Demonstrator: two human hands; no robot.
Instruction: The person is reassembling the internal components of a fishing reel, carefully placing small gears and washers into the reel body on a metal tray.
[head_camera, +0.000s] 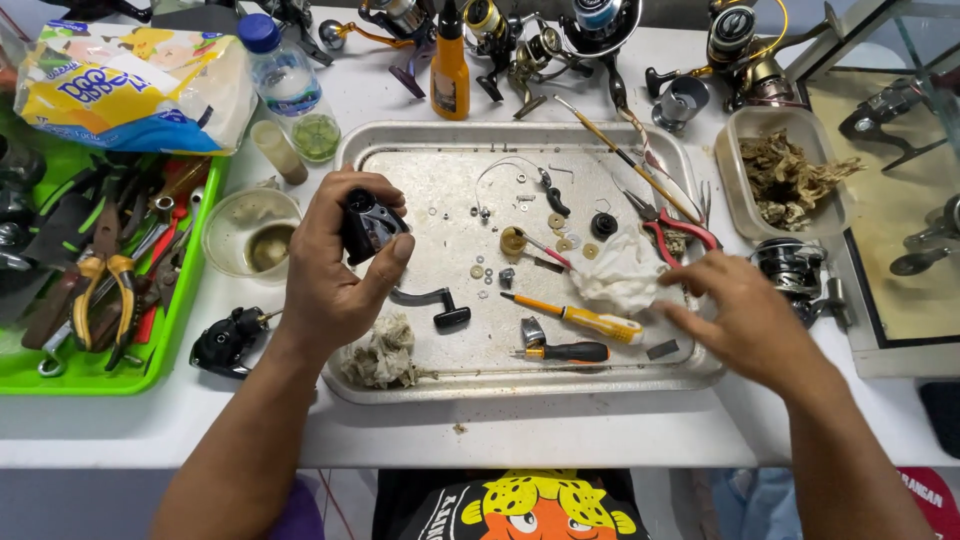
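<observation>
Metal tray fills centre frame on the white bench; green tool tray at left edge.

Left hand, left of centre, clenched around a black reel body, held above the tray's left part.

Right hand at right of centre, fingers loose and spread, grasping nothing, fingertips just beside a white rag.

Orange-handled screwdriver lies left of the right hand, long axis roughly left-right, handle toward that hand; the right hand is nearer.

Black crank handle lies just below the reel body.
</observation>
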